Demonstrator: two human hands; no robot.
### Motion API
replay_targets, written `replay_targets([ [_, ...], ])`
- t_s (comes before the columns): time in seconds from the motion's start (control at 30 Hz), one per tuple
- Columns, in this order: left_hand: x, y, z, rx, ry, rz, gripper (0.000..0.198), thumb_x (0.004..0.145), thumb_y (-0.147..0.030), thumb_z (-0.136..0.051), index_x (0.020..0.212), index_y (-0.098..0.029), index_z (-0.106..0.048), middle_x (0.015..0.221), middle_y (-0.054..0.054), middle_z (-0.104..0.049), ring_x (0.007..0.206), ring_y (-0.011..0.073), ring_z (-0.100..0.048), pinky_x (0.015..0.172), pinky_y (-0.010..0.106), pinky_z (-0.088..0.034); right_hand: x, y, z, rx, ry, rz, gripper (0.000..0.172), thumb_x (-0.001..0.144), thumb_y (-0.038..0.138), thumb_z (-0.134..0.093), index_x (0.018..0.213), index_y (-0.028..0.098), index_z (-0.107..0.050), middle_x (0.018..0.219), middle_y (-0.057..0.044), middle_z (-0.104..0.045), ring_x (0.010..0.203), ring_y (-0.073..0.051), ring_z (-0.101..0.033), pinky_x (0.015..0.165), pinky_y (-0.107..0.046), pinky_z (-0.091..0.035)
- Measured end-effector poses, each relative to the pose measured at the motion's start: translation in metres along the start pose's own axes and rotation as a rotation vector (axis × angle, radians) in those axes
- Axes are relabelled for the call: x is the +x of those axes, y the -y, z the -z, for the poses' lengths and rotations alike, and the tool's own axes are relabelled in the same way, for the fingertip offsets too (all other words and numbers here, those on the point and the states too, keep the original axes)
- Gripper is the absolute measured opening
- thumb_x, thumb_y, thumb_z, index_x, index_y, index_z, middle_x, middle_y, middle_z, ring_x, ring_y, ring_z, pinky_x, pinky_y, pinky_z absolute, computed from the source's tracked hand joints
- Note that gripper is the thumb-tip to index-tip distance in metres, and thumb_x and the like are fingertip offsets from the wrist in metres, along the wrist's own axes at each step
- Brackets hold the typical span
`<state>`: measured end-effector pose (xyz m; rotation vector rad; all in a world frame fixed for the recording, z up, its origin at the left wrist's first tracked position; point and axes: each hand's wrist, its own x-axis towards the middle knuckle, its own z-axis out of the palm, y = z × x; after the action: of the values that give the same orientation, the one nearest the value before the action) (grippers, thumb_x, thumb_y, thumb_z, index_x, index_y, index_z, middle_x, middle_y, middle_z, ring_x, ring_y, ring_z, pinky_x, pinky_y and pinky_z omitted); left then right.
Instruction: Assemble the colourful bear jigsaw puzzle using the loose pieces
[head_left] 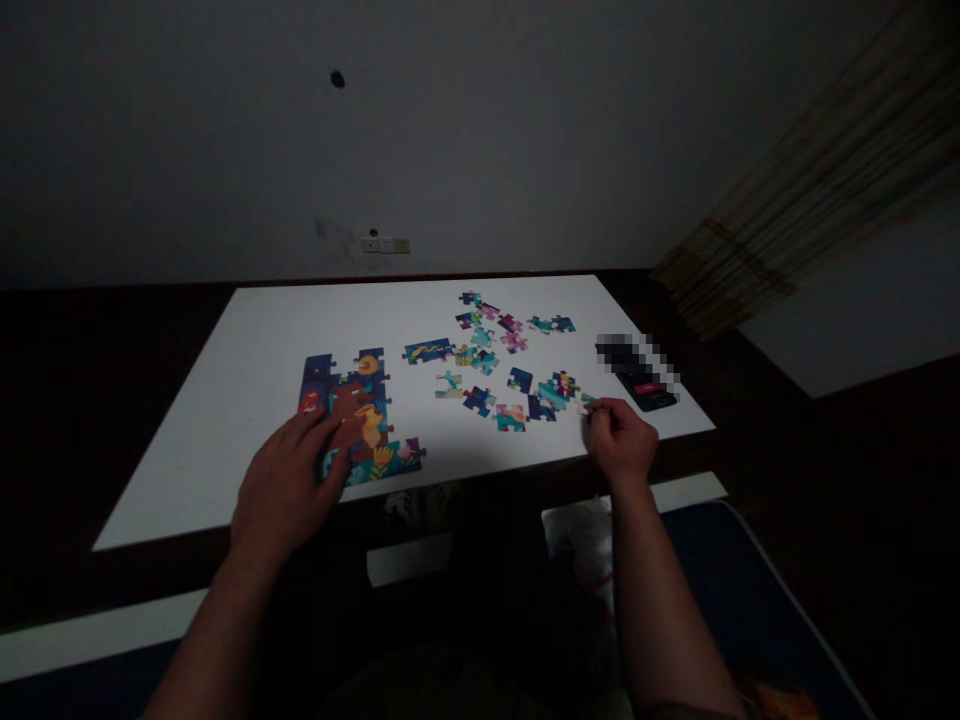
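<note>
A partly joined jigsaw puzzle [349, 408] with a brown animal figure lies on the left half of the table. My left hand [285, 480] rests on its lower left part, fingers stretched out and slightly apart. At the table's front right, my right hand [624, 440] is closed, its fingertips pinched on a small light-coloured puzzle piece [584, 400], mostly hidden by the fingers. Just left of it lie loose pieces, among them a teal piece [551, 396], a dark blue one [519, 380] and a pink-and-teal one [511, 417].
More loose pieces spread over the middle and back of the white table [202, 420], including a joined blue strip [428, 350] and pink pieces [514, 342]. A black phone-like object [654, 395], partly pixelated, lies at the right edge. Wall sockets [386, 245] sit behind the table.
</note>
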<state>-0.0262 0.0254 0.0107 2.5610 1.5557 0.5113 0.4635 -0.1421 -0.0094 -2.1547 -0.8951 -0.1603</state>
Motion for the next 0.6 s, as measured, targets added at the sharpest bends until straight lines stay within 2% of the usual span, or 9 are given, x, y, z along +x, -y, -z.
replay_targets([
  [0.17,0.001,0.001,0.001,0.006,0.007,-0.015,0.072,0.123,-0.059,-0.047,0.166,-0.016,-0.086,0.184,0.024,-0.077,0.169,0.05,-0.074,0.144,0.071,-0.062,0.0,-0.001,-0.001,-0.006,0.002,0.003,0.035,0.096,0.043,-0.062,0.103,0.025,-0.092,0.091,-0.014,-0.09,0.086,-0.037,-0.082,0.084,-0.045,-0.056],
  [0.47,0.0,0.0,0.0,0.001,0.004,-0.007,0.07,0.124,-0.059,-0.047,0.166,-0.019,-0.085,0.184,0.024,-0.077,0.171,0.0491,-0.073,0.145,0.07,-0.061,0.0,0.011,0.006,-0.011,0.024,-0.038,0.027,0.097,0.04,-0.063,0.094,0.03,-0.089,0.09,-0.015,-0.09,0.084,-0.037,-0.079,0.078,-0.045,-0.056],
  [0.6,0.0,0.001,0.0,0.005,-0.001,-0.004,0.067,0.122,-0.059,-0.049,0.167,-0.023,-0.085,0.184,0.02,-0.077,0.17,0.0474,-0.074,0.145,0.067,-0.061,0.0,0.011,0.007,-0.008,0.025,-0.024,0.026,0.097,0.044,-0.063,0.093,0.034,-0.087,0.09,-0.013,-0.091,0.087,-0.039,-0.082,0.081,-0.047,-0.058],
])
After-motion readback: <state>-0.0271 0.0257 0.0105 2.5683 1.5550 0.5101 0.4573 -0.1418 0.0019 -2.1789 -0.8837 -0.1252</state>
